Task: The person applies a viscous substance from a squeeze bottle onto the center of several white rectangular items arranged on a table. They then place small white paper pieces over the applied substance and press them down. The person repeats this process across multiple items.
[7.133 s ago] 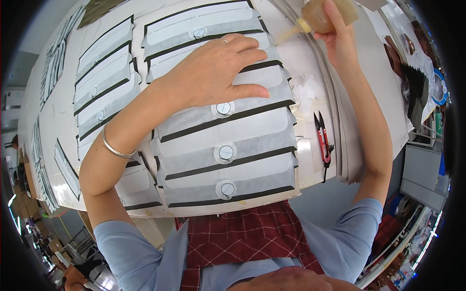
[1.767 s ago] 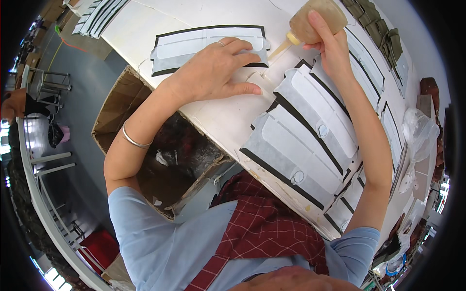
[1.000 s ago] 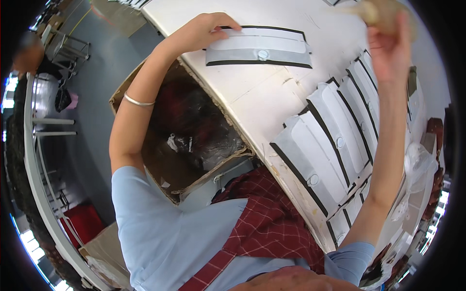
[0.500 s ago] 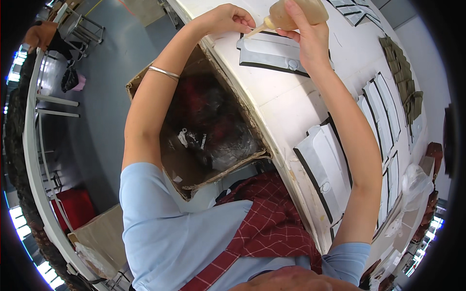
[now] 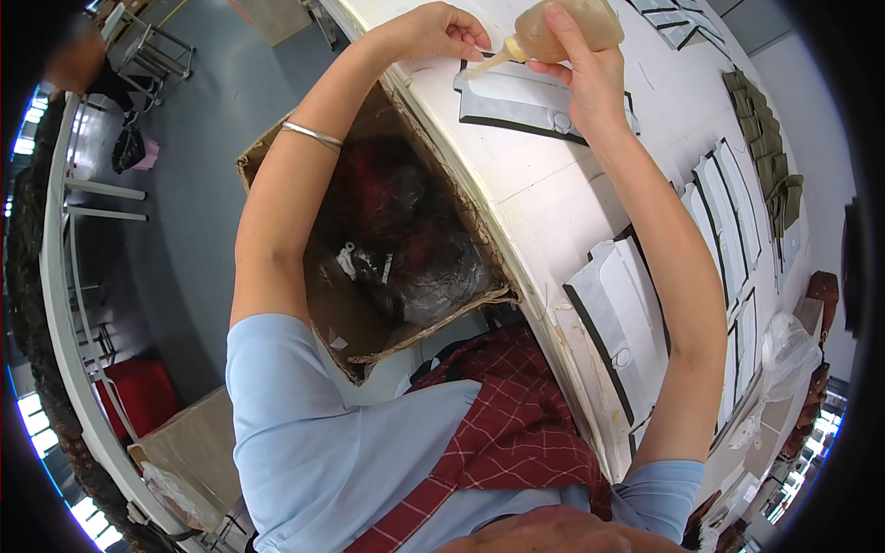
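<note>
My right hand (image 5: 595, 78) is wrapped round a squeeze bottle (image 5: 576, 28) with cloudy yellowish contents. The bottle is tilted, and its long thin nozzle (image 5: 490, 64) points down to the left end of a white panel with black edging (image 5: 516, 101). That panel lies on the white table and has a small round mark near its lower edge. My left hand (image 5: 442, 35) is at the panel's far left corner, fingers curled and thumb against them. Whether a bit of the panel's edge is pinched there is hidden.
Similar white panels (image 5: 622, 323) lie along the table (image 5: 535, 198) to the right, with a row of olive-green pieces (image 5: 761, 134) beyond. A cardboard box (image 5: 433, 336) holding dark plastic stands against the table's left edge. A clear plastic bag (image 5: 791, 346) lies far right. Another person is at far left.
The panel has shifted very slightly to the right, with my left hand moving slightly along. The bottle stays tilted, its nozzle still at the panel's left end.
</note>
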### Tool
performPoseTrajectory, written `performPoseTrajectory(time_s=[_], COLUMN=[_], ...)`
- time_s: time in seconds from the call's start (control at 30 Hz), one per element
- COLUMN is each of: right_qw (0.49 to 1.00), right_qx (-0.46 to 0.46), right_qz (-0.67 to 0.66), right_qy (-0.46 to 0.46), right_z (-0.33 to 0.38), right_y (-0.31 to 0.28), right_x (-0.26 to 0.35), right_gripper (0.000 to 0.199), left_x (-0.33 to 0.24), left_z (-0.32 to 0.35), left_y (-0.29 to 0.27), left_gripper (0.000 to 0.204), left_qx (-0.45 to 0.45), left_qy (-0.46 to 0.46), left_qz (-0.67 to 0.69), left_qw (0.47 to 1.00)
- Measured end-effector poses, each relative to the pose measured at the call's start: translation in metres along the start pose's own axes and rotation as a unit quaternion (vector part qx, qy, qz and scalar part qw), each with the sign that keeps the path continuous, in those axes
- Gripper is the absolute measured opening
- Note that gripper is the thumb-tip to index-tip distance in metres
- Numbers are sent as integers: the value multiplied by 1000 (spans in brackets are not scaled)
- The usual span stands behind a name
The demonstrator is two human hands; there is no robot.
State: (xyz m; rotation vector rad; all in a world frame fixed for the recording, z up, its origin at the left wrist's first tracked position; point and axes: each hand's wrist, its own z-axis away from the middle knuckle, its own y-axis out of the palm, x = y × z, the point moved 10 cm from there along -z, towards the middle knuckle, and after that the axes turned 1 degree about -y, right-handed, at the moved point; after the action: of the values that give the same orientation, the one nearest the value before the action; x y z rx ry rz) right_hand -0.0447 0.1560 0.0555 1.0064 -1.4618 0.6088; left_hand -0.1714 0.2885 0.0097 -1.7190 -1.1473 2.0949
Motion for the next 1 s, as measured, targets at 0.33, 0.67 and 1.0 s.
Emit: performPoseTrajectory(time_s=[0.33, 0.67, 1.0], right_qw=[999, 990, 775], right_qx=[24, 0, -253], right_qz=[26, -94, 475], right_qy=[-5, 103, -331], right_z=[16, 30, 175], right_y=[-3, -16, -242], right_x=[4, 8, 323], right_gripper=[35, 56, 63], left_x=[6, -6, 1], left_z=[-2, 5, -2], left_y=[0, 2, -8], left_gripper=[25, 26, 28], left_qx=[3, 7, -20], left_qy=[-10, -23, 25], left_qz=[15, 27, -44], left_qw=[1000, 999, 999])
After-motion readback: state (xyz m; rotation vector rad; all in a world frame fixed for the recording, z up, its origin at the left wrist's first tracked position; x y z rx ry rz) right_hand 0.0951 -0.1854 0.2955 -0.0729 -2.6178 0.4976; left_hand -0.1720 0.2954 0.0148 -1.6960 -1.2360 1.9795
